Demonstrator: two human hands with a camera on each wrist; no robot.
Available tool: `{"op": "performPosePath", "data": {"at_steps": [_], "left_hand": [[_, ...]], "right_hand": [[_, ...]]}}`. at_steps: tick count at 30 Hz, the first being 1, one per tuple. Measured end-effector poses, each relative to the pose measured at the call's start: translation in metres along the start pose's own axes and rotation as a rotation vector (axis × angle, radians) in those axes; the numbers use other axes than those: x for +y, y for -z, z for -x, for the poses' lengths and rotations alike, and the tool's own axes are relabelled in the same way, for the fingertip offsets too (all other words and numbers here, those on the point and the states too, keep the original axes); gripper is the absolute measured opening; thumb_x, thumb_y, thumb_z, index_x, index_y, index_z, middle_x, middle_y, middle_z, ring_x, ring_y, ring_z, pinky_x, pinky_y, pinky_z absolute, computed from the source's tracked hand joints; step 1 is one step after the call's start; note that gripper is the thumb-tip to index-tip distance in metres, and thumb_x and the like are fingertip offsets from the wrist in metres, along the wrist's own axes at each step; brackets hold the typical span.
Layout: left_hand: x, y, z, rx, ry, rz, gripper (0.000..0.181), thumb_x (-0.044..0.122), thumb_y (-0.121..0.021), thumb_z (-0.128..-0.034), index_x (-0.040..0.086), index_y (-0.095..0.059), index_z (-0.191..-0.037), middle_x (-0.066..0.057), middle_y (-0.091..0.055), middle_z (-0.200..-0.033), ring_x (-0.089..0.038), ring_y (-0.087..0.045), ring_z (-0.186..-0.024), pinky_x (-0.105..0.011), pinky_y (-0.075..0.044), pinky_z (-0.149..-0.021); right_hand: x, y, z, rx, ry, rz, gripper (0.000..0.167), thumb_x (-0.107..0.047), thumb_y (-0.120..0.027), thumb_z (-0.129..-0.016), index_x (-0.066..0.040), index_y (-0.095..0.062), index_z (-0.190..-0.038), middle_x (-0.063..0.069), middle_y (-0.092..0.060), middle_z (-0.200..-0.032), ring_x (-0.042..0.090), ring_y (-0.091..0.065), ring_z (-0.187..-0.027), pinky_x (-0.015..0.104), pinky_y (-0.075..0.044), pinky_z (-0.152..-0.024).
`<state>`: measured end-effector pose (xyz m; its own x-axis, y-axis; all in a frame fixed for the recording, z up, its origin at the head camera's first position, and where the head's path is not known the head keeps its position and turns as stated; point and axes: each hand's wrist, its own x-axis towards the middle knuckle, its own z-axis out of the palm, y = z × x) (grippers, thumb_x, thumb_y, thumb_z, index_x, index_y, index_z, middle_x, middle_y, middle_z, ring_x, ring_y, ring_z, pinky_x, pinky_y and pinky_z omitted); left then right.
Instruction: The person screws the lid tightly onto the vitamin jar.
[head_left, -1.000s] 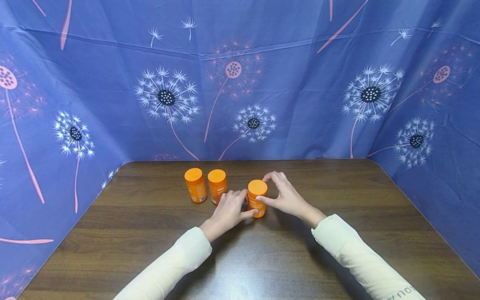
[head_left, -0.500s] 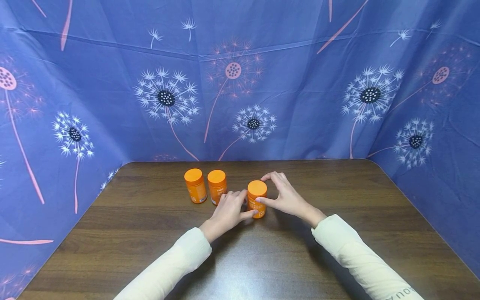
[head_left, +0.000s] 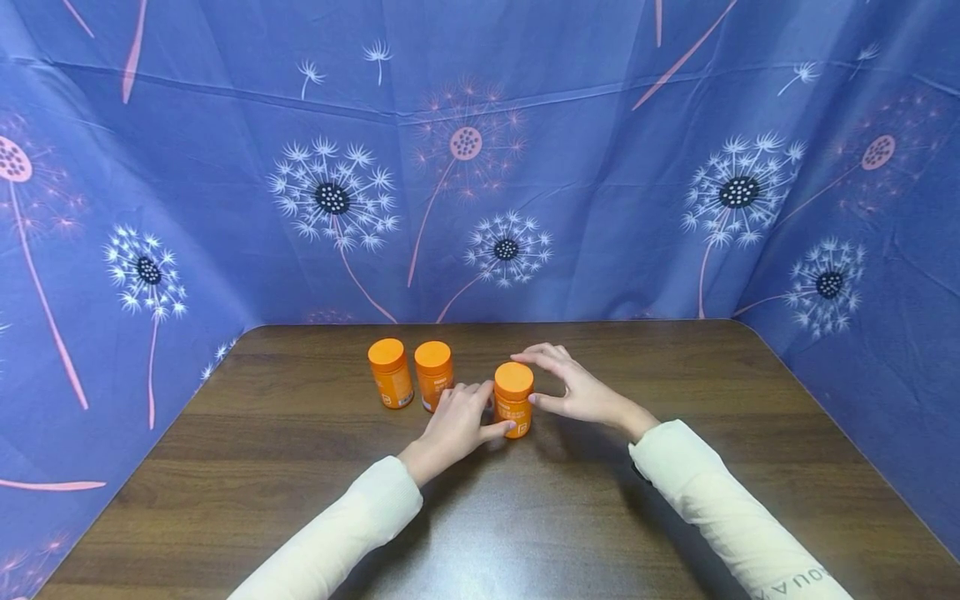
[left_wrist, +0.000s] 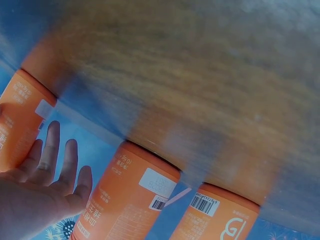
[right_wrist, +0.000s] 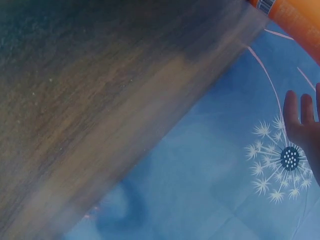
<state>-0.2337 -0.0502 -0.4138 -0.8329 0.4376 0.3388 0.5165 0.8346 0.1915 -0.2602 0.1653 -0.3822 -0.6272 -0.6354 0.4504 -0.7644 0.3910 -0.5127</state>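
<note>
Upright on the table stands an orange bottle [head_left: 513, 400] with an orange screw lid [head_left: 513, 379] on it. My left hand [head_left: 455, 425] holds its lower body from the left, thumb across the front and fingers behind. Around the lid's right and far side curves my right hand [head_left: 573, 387], fingers spread loosely; whether the fingertips touch it I cannot tell. Only part of the right hand [right_wrist: 305, 122] appears in its wrist view, beside an orange bottle at the corner. Two similar lidded bottles, one left [head_left: 392, 375] and one nearer [head_left: 433, 375], stand beyond my left hand.
The dark wooden table [head_left: 247, 450] reaches to a blue dandelion-print cloth [head_left: 600, 208] hanging behind it and along both sides. In the left wrist view, the two other bottles [left_wrist: 132, 195] [left_wrist: 217, 215] stand close past the fingers.
My right thumb has drawn back from the lid's front to its right side, and the right fingers have loosened and spread behind it. The left hand and the bottles have stayed in place.
</note>
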Motion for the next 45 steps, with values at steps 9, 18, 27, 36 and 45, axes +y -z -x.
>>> {"op": "performPosePath", "data": {"at_steps": [9,18,27,36,45], "left_hand": [[0.001,0.0,0.0,-0.018,0.01,0.014,0.049,0.054,-0.063,-0.0771,0.014,-0.054,-0.103,0.001,-0.063,-0.085,-0.018,-0.055,-0.079,-0.034,-0.039,-0.07],[0.0,0.0,0.0,-0.005,-0.001,0.017,0.048,0.053,-0.063,-0.0774,0.014,-0.054,-0.104,0.0,-0.063,-0.085,-0.019,-0.055,-0.078,-0.035,-0.04,-0.07],[0.0,0.001,0.0,0.008,-0.009,0.0,0.047,0.055,-0.063,-0.0772,0.014,-0.054,-0.099,0.0,-0.061,-0.081,-0.018,-0.054,-0.075,-0.033,-0.038,-0.067],[0.0,0.0,0.0,0.009,-0.005,-0.001,0.046,0.054,-0.063,-0.077,0.014,-0.054,-0.097,0.001,-0.06,-0.08,-0.017,-0.053,-0.073,-0.032,-0.037,-0.066],[0.0,0.001,0.001,-0.004,0.001,0.011,0.048,0.054,-0.063,-0.0772,0.014,-0.054,-0.101,0.0,-0.062,-0.082,-0.018,-0.053,-0.076,-0.033,-0.037,-0.068]], "right_hand": [[0.001,-0.001,0.0,0.013,-0.046,0.009,0.047,-0.02,-0.068,-0.081,-0.012,-0.053,-0.125,0.005,-0.049,-0.124,0.023,-0.039,-0.116,0.053,-0.032,-0.095],[0.001,-0.006,0.0,0.102,-0.086,0.025,0.045,-0.025,-0.075,-0.074,-0.014,-0.056,-0.113,0.001,-0.054,-0.117,0.02,-0.041,-0.113,0.049,-0.034,-0.096],[-0.002,-0.017,0.0,0.183,-0.144,0.039,0.049,-0.025,-0.079,-0.069,-0.012,-0.051,-0.107,-0.002,-0.054,-0.105,0.015,-0.043,-0.098,0.036,-0.039,-0.085],[-0.002,-0.02,0.0,0.181,-0.177,0.065,0.05,-0.025,-0.08,-0.068,-0.01,-0.048,-0.105,-0.002,-0.053,-0.103,0.016,-0.042,-0.097,0.034,-0.039,-0.084],[0.002,-0.013,0.001,0.079,-0.17,-0.013,0.057,-0.033,-0.074,-0.075,-0.014,-0.047,-0.121,-0.003,-0.049,-0.119,0.023,-0.039,-0.111,0.048,-0.035,-0.093]]}}
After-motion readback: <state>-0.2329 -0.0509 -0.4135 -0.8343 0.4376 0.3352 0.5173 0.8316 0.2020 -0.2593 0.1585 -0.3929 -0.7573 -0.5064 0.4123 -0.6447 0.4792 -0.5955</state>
